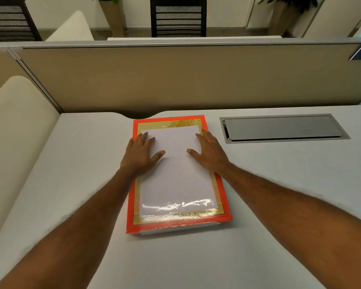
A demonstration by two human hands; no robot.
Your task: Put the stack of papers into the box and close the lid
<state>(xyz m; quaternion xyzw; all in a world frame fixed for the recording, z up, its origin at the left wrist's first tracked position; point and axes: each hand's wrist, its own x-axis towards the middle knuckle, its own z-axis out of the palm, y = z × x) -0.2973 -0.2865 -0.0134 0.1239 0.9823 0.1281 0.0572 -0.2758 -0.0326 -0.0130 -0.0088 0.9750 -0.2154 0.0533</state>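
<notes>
A flat red box [176, 225] with a gold-patterned border lies on the desk in front of me, its lid down. The lid has a clear glossy window, and white paper [176, 180] shows through it. My left hand [141, 155] rests flat on the lid's far left part, fingers spread. My right hand [209, 152] rests flat on the far right part, fingers spread too. Neither hand grips anything. No loose papers lie on the desk.
The box sits on a light grey desk [279, 195]. A grey metal cable hatch [283, 129] is set into the desk at the right. A beige partition [175, 80] stands behind. A cream rounded panel [15, 126] borders the left side.
</notes>
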